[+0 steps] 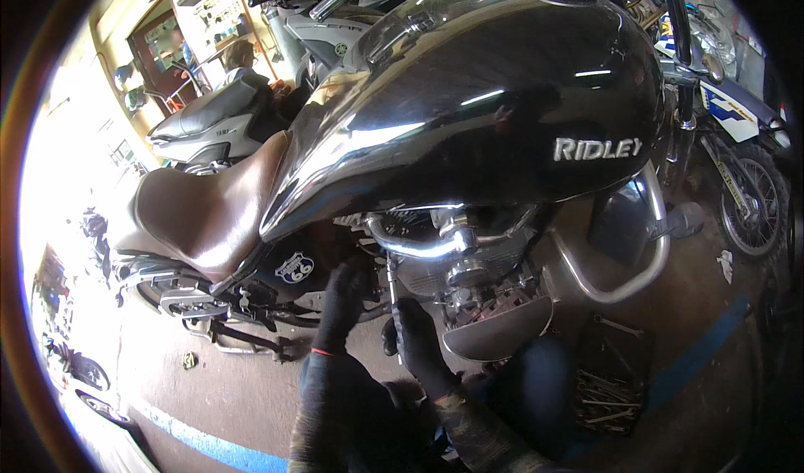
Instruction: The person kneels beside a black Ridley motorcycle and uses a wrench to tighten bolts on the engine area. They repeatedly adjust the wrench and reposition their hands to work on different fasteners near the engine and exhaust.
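Both hands wear black gloves: the left hand [342, 299] with a thin red cuff line, the right hand [416, 339] above a mottled, camouflage-like dark sleeve [477, 435].

Glossy black mirror-smooth metal fuel tank [502, 96], smooth brown leather saddle [209, 209], polished chrome curved pipe [419, 247], matt black knitted cloth gloves on both hands, rough dull concrete floor [251, 389]

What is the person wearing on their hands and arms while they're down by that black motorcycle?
Both hands are in dark, close-fitting work gloves. The left hand has a glove with a thin red band at the cuff, above a dark sleeve. The right hand wears a similar black glove; its sleeve looks mottled, in a camouflage-like pattern of dull green and brown. No bare parts show.
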`<state>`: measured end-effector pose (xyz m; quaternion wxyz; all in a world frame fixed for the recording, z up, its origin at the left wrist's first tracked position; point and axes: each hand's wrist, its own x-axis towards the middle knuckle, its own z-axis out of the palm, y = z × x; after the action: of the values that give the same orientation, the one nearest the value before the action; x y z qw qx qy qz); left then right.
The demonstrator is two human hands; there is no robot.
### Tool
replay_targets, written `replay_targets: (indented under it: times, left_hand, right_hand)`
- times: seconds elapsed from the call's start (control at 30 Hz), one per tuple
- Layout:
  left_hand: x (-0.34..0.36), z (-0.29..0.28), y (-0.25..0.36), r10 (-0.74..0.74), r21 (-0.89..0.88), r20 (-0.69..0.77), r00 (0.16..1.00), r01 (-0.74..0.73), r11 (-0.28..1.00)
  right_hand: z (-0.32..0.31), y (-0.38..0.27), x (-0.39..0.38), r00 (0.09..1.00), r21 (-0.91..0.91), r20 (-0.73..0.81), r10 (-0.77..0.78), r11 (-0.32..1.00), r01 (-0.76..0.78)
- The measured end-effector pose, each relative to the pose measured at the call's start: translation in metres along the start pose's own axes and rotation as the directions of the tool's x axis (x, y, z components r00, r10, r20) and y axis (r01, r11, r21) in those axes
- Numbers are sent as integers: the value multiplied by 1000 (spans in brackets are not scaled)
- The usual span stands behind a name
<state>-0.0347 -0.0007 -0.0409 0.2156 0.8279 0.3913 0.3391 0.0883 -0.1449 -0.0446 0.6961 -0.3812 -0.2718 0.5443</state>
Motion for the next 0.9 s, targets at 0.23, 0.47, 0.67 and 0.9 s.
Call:
replay_targets:
  times: [0.23, 0.47, 0.67, 0.9]
  left_hand:
    - [23, 26, -30, 226, -9, 285, 932, -233, 972]
    - [17, 21, -21, 154, -32, 260, 953, -151, 988]
    - [22, 22, -18, 164, 67, 290, 943, -191, 979]
    - [26, 19, -2, -12, -207, 295, 955, 76, 975]
  right_hand:
    - [19, 9, 29, 984, 31, -120, -131, 990, 135]
    - [26, 25, 38, 980, -6, -142, -143, 990, 144]
    - [25, 23, 39, 974, -142, -194, -116, 986, 90]
    - [33, 27, 45, 966, -15, -206, -158, 987, 158]
